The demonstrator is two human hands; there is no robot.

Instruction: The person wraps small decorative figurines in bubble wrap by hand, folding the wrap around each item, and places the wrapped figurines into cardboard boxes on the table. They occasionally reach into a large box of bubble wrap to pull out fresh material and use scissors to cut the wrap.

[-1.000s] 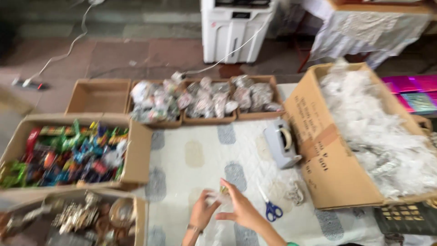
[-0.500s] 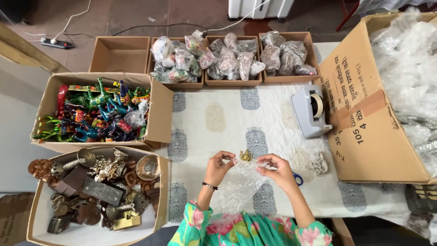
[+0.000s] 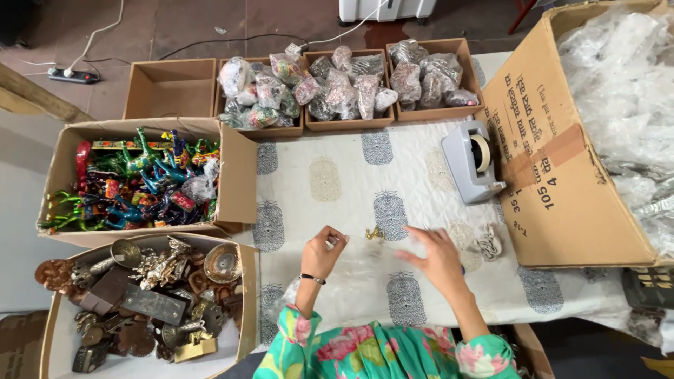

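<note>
My left hand point(image 3: 321, 254) is closed, pinching the near-left edge of a clear plastic sheet point(image 3: 365, 263) that lies on the white printed cloth point(image 3: 323, 179). A small brass figure point(image 3: 373, 233) rests at the sheet's far edge, between my hands. My right hand point(image 3: 439, 258) hovers flat over the sheet's right side with fingers spread, holding nothing. A small pale bundle point(image 3: 488, 242) lies just right of that hand.
A grey tape dispenser point(image 3: 474, 160) stands at the right. A big cardboard box point(image 3: 562, 182) holds clear wrap. At the back sit an empty box point(image 3: 170, 88) and boxes of wrapped items point(image 3: 351, 88). At left are boxes of colourful figures point(image 3: 140, 184) and brass pieces point(image 3: 154, 295).
The clear sheet, held up between both hands before, now lies flat on the cloth. My right hand has let go and spread open; the hands have moved apart.
</note>
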